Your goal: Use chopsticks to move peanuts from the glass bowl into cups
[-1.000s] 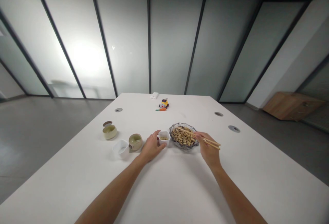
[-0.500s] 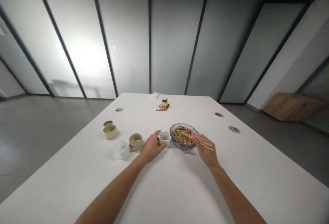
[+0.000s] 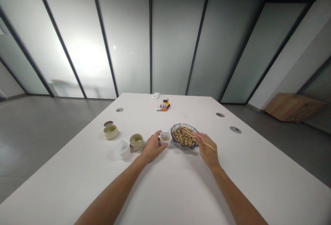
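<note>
My left hand (image 3: 154,147) curls its thumb and fingers around a small white cup (image 3: 166,143) standing on the table. A few brownish nuts or seeds (image 3: 164,139) lie inside it. Just right of the cup is a scalloped glass bowl (image 3: 178,145) full of similar nuts (image 3: 184,137). My right hand (image 3: 208,148) grips a pair of wooden chopsticks (image 3: 205,143), their tips over the far part of the heap. Whether a nut sits between the tips is too small to tell.
Left of my left hand stand a green-glazed cup (image 3: 136,145), a white square cup (image 3: 122,152) and another greenish cup (image 3: 111,134). Farther back lie a toy carrot (image 3: 163,110), a yellow toy vehicle (image 3: 165,104) and a white box-shaped object (image 3: 155,95). Cable holes (image 3: 235,130) pierce the white table (image 3: 165,190).
The chopsticks have shifted slightly, their tips now farther back over the nuts and closer together. My left hand and the small white cup have stayed put.
</note>
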The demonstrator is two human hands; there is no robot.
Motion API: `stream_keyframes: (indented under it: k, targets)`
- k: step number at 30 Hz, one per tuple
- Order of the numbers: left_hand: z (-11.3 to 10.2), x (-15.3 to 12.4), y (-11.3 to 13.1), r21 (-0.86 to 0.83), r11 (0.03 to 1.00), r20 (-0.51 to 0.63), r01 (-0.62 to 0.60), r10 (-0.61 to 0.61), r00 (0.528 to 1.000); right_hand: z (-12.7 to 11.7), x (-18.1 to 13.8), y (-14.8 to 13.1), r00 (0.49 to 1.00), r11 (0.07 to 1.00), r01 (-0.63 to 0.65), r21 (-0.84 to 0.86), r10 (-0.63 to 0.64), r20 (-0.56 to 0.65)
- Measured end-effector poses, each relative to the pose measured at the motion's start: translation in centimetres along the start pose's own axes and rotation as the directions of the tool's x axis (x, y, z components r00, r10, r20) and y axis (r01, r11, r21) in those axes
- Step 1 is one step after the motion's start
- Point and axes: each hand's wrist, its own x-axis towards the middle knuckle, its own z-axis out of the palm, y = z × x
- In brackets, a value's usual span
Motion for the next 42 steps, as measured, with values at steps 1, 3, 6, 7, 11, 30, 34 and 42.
stream_keyframes:
  k: [1,3,6,7,11,30,34,42]
  targets:
    - [0.0,0.0,-0.1,-0.005,1.000,-0.001,0.000,0.000,1.000,0.0,0.0,0.0,1.000,1.000,-0.001,0.003,0.001,0.004]
    - [0.1,0.0,-0.3,-0.026,1.000,-0.014,-0.014,0.014,1.000,0.1,0.0,0.0,1.000,1.000,-0.004,0.009,0.004,0.006]
    - [0.3,0.0,-0.6,-0.054,0.997,-0.037,-0.050,0.048,0.998,0.1,0.0,0.1,1.000,1.000,-0.004,0.015,0.004,0.015]
    - [0.3,0.0,-0.7,-0.058,0.997,-0.040,-0.059,0.056,0.998,0.2,0.0,0.1,1.000,1.000,-0.002,0.016,0.002,0.018]
    - [0.5,0.1,-0.8,-0.071,0.995,-0.050,-0.072,0.068,0.996,0.3,-0.2,0.2,0.999,1.000,0.012,0.015,-0.012,0.034]
    - [0.2,-0.1,-0.6,0.002,1.000,-0.023,-0.011,0.011,1.000,-0.1,0.3,-0.8,0.986,0.981,-0.156,0.114,0.162,-0.039]
    - [0.2,-0.1,-0.7,0.018,1.000,-0.017,-0.005,0.006,1.000,0.0,0.4,-0.8,0.954,0.878,-0.296,0.376,0.290,0.075]
    - [0.4,0.0,-1.0,0.005,1.000,-0.036,-0.002,0.003,0.999,0.7,0.0,-1.0,0.931,0.799,-0.364,0.479,0.330,0.158]
